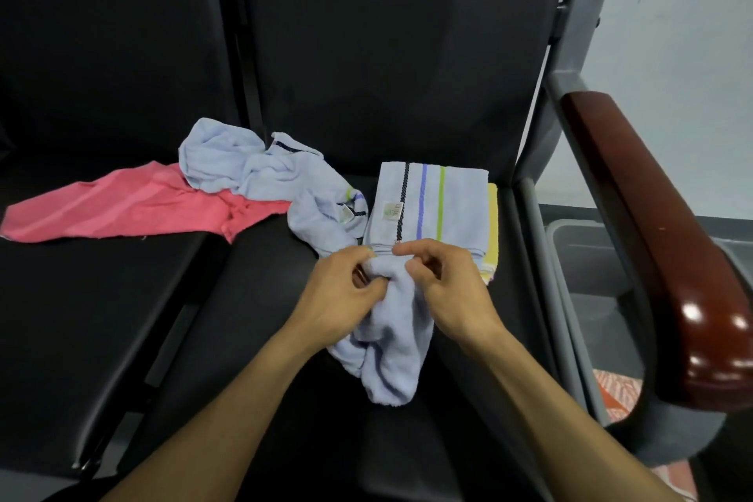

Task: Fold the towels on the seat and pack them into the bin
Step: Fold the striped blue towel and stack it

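Nearest, a crumpled pale blue towel [387, 334] bunched on the black seat [252, 338], its lower end trailing toward the front edge. Left hand [346, 289] grasping the bunched top from the left, fingers curled into the cloth; right hand [444, 289] pinching the same fold from the right, thumb and forefinger close together.

Likely step: finding a hem or corner to open the towel out before folding. Best done by working each hand outward along one edge until two corners are held, then lifting and shaking the cloth flat rather than tugging at the middle of the bundle. Worth keeping it off the stack just behind.

Just beyond the hands, a folded striped towel [432, 204] lying flat on a folded yellow towel [492, 224], only the yellow edge showing. Left of these, another loose pale blue towel [260, 175] heaped partly over a spread pink towel [134, 204]. To the right, past the wooden armrest [652, 240], a grey bin [586, 257] on the floor, contents mostly hidden.
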Available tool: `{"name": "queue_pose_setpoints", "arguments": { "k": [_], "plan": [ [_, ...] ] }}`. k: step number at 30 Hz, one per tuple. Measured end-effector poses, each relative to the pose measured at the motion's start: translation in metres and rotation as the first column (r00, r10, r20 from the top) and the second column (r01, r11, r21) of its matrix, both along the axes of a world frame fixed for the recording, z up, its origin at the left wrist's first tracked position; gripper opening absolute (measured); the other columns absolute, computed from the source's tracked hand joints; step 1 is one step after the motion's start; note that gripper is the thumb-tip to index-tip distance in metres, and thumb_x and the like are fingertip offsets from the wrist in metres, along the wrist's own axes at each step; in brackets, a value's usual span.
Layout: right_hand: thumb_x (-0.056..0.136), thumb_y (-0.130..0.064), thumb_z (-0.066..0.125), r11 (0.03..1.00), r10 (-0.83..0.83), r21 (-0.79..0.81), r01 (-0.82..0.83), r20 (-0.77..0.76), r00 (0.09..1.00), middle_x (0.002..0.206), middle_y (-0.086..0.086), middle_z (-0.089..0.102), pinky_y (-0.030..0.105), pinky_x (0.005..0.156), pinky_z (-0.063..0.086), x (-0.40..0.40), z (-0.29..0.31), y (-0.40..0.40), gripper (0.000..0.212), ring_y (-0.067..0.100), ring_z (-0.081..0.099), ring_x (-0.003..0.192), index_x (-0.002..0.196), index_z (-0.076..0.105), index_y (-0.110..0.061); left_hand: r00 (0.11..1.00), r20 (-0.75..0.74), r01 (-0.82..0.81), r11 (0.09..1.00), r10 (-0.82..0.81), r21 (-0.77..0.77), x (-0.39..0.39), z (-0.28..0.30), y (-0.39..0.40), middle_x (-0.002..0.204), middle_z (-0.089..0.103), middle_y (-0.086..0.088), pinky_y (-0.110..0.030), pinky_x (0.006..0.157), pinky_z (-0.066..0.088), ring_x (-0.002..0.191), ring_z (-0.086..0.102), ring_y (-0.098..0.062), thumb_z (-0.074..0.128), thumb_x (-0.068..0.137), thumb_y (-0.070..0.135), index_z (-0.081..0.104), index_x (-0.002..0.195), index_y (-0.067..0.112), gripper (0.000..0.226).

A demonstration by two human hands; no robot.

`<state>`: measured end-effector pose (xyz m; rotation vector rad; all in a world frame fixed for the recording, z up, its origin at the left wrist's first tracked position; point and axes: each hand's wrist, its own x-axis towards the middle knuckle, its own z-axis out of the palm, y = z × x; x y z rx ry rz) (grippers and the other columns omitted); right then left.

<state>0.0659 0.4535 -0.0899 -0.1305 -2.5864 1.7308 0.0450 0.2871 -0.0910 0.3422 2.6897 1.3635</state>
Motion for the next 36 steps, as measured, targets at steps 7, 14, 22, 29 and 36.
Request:
{"name": "queue_pose_setpoints", "arguments": {
  "k": [7,14,22,29,36],
  "plan": [
    [0.083,-0.02,0.077,0.956,0.217,0.179,-0.232,0.101,0.971,0.063,-0.01,0.053,0.017,0.053,0.035,0.006,0.002,-0.004,0.016,0.001,0.042,0.054,0.078,0.061,-0.019,0.963,-0.265,-0.047,0.999,0.044,-0.005,-0.003,-0.002,-0.003,0.108,0.047,0.014,-0.01,0.079,0.037,0.104,0.045,-0.011,0.068,0.071,-0.01,0.046,0.068,0.026,0.043],
    [0.081,-0.004,0.054,0.938,0.004,0.345,0.016,-0.057,0.998,0.069,0.001,0.053,0.029,0.052,0.034,0.005,-0.003,-0.001,0.02,0.015,0.045,0.062,0.069,0.043,-0.016,0.995,-0.046,0.087,0.996,-0.086,0.025,0.001,-0.007,0.0,0.08,0.069,0.001,-0.029,0.065,0.047,0.071,0.058,-0.003,0.067,0.083,0.001,0.041,0.066,0.014,0.034],
    [0.081,0.004,0.05,0.971,-0.045,0.224,0.078,-0.146,0.988,0.06,-0.006,0.045,0.022,0.047,0.027,0.005,-0.004,0.0,0.024,0.007,0.033,0.056,0.07,0.039,-0.014,0.933,0.343,0.067,0.989,-0.109,0.133,0.004,0.008,-0.005,0.106,0.068,0.015,-0.03,0.095,0.049,0.103,0.063,-0.006,0.035,0.077,0.087,0.061,0.109,0.039,0.064],
    [0.074,0.01,0.054,0.989,-0.003,0.147,0.02,-0.11,0.994,0.072,0.002,0.061,0.031,0.054,0.043,0.003,-0.008,-0.002,0.02,0.009,0.049,0.064,0.076,0.052,-0.01,0.934,0.35,0.039,0.994,-0.073,0.103,-0.005,-0.003,-0.014,0.089,0.073,-0.018,-0.041,0.081,0.051,0.079,0.061,-0.015,0.063,0.093,0.015,0.075,0.087,0.012,0.014],
    [0.072,-0.039,0.085,0.924,0.304,0.195,-0.329,0.147,0.941,0.079,-0.005,0.064,0.025,0.064,0.046,0.007,0.0,0.001,0.038,0.009,0.054,0.069,0.081,0.059,-0.013,0.965,0.216,-0.166,0.984,0.15,0.058,-0.005,0.002,-0.011,0.081,0.056,0.004,-0.028,0.063,0.036,0.072,0.048,-0.011,0.044,0.106,0.019,0.055,0.091,0.021,0.018]
  ]
}}
